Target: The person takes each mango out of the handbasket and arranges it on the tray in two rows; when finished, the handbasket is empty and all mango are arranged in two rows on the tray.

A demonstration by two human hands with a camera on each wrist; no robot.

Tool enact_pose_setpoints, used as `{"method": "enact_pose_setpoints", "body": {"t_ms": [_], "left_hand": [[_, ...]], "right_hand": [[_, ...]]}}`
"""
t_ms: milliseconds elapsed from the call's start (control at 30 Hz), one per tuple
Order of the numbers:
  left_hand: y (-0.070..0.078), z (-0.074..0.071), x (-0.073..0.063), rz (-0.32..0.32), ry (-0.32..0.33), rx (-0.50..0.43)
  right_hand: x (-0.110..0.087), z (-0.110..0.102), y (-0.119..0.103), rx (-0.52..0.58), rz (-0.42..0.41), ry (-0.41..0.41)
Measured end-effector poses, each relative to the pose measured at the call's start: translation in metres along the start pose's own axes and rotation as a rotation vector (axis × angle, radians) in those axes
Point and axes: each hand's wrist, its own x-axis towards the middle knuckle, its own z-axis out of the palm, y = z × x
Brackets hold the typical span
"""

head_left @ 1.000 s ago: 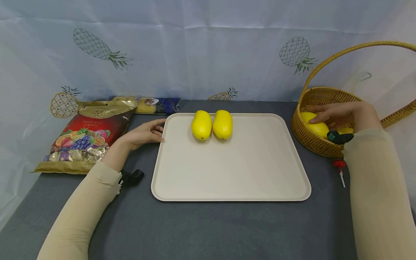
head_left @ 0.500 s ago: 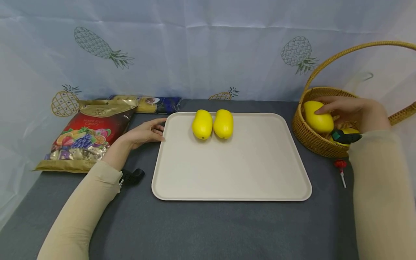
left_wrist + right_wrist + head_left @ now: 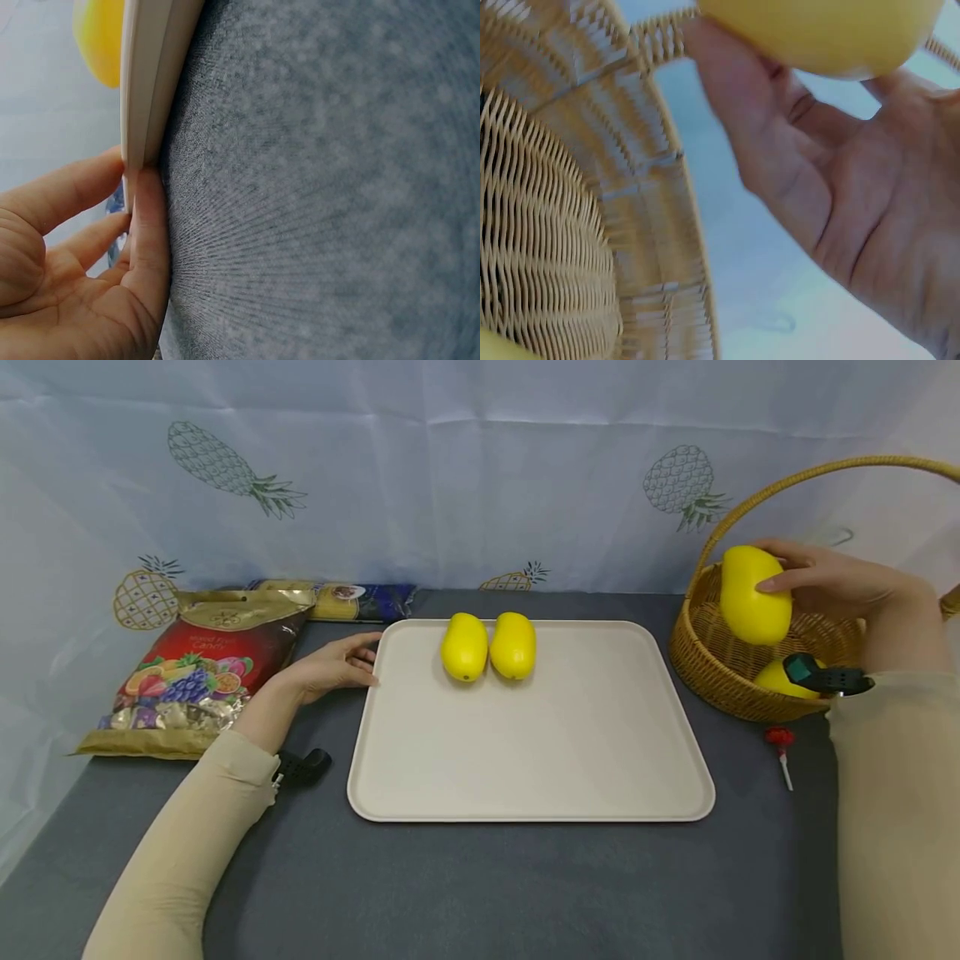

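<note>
My right hand (image 3: 840, 578) holds a smooth yellow mango (image 3: 752, 597) up at the basket's top, thumb on its near side. In the right wrist view the same mango (image 3: 825, 34) fills the top edge, with fingers (image 3: 735, 82) against it. Below, a second mango (image 3: 783, 678) lies in the wicker basket (image 3: 708, 664), partly covered by the wrist strap. My left hand (image 3: 333, 667) pinches the left rim of the beige tray (image 3: 600, 735); the left wrist view shows the thumb (image 3: 82, 184) on the rim's upper side. Two more mangoes (image 3: 464, 647) (image 3: 513, 646) lie side by side at the tray's back.
A red candy bag (image 3: 202, 677) lies left of the tray, with a blue-and-yellow packet (image 3: 360, 602) behind it. The basket's tall handle (image 3: 757, 497) arches over the right side. A red lollipop (image 3: 780, 739) lies in front of the basket. A pineapple-print curtain (image 3: 465, 485) hangs behind.
My right hand has lifted the mango up from inside the basket and shifted slightly right, uncovering more of the basket's inside. The left hand and tray have stayed put.
</note>
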Motion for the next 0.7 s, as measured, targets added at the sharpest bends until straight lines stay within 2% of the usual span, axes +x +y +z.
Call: {"method": "enact_pose_setpoints", "body": {"t_ms": [200, 267, 400, 567, 700], "left_hand": [[-0.002, 0.000, -0.001, 0.000, 0.002, 0.003], [-0.002, 0.000, -0.001, -0.001, 0.001, 0.003], [-0.003, 0.000, -0.001, 0.000, 0.000, 0.000], [-0.002, 0.000, -0.001, 0.004, -0.004, -0.007], [-0.001, 0.000, 0.000, 0.006, -0.004, -0.012]], "right_hand": [[0.006, 0.025, -0.030, -0.003, -0.133, -0.005], [0.009, 0.037, -0.043, -0.012, -0.153, -0.011], [0.018, 0.061, -0.066, -0.060, -0.186, -0.016], [0.033, 0.087, -0.087, -0.121, -0.231, -0.062], [0.042, 0.107, -0.097, -0.152, -0.212, -0.088]]}}
